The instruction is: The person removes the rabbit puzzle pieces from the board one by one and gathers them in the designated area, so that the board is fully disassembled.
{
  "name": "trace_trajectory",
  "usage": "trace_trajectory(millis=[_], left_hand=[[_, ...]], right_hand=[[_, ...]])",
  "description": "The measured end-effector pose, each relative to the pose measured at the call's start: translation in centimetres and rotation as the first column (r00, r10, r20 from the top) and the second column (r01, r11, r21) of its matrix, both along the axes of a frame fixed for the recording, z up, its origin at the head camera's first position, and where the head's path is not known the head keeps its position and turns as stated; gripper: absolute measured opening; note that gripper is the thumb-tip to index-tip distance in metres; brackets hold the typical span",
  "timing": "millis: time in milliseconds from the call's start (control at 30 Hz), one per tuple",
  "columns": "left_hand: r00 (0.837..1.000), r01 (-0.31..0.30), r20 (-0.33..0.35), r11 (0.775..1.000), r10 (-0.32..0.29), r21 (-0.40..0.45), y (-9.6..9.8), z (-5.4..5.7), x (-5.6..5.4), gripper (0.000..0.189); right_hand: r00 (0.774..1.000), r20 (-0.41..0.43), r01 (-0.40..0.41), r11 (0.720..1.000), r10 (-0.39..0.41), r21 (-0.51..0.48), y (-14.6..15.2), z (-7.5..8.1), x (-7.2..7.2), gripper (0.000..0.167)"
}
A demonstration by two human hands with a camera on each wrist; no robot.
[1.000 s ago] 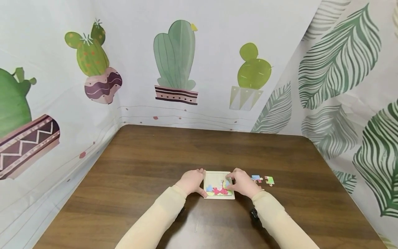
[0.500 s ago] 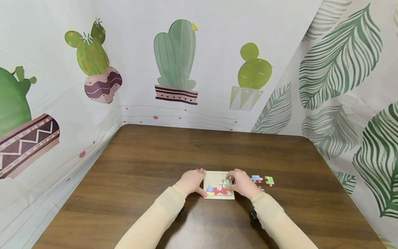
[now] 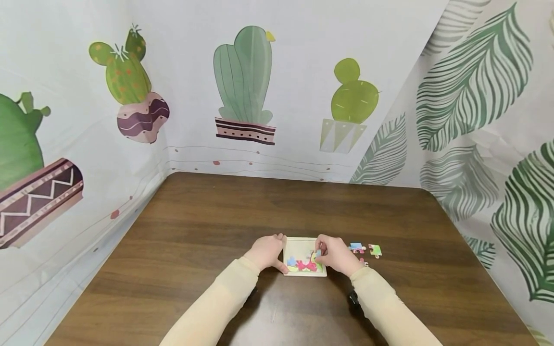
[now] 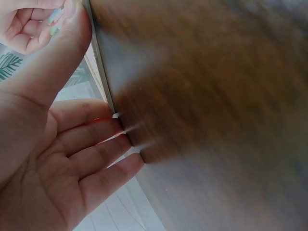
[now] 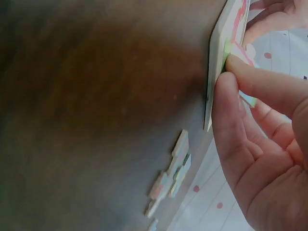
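Note:
A shallow puzzle tray (image 3: 303, 275) with a pale rim lies on the table. Its near half holds joined pieces with a pink, blue and green picture (image 3: 306, 265); the far half shows bare board. My left hand (image 3: 267, 251) lies along the tray's left side, thumb at the near corner and the other fingers fairly straight toward the far corner. Over the tray's right side, my right hand (image 3: 336, 254) pinches a puzzle piece (image 4: 55, 23) between thumb and forefinger, tilted in the right wrist view. Fingers cover much of that piece.
Right of the tray lie loose puzzle pieces: a blue and pink one (image 3: 357, 247), a green one (image 3: 375, 250), and a pink one (image 3: 364, 262) partly behind the right wrist. The brown wooden table (image 3: 195, 216) meets a patterned cloth (image 3: 298, 96) behind.
My right hand has shifted slightly left over the tray, its fingers drawing closer together on the piece. The left hand has stayed in place.

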State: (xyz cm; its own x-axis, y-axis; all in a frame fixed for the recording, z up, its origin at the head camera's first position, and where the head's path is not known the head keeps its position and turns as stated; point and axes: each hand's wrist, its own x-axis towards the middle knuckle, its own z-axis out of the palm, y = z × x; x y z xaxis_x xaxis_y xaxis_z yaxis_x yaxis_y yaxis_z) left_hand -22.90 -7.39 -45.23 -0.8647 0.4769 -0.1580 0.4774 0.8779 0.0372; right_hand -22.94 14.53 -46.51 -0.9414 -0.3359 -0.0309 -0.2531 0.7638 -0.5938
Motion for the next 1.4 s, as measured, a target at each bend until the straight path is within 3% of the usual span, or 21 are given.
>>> trace_trajectory(millis=[400, 533, 833, 1400], left_hand=[[1.0, -0.003, 0.008, 1.0, 0.003, -0.002, 0.0, -0.2, -0.2, 0.1], [1.0, 0.0, 0.0, 1.0, 0.0, -0.004, 0.0, 0.0, -0.1, 0.1], [1.0, -0.001, 0.006, 1.0, 0.001, -0.004, 0.0, -0.1, -0.1, 0.1], [1.0, 0.003, 0.011, 1.0, -0.003, -0.018, 0.0, -0.2, -0.3, 0.101]], right_hand=[[0.994, 0.077, -0.066, 0.988, 0.077, -0.137, 0.5, -0.1, 0.1, 0.003], [0.993, 0.081, -0.07, 0.982, 0.085, -0.173, 0.8, 0.0, 0.0, 0.006], [0.99, 0.136, -0.002, 0.968, 0.037, -0.249, 2.5, 0.5, -0.1, 0.008], [0.986, 0.167, 0.063, 0.958, -0.016, -0.28, 8.1, 0.3, 0.4, 0.015]])
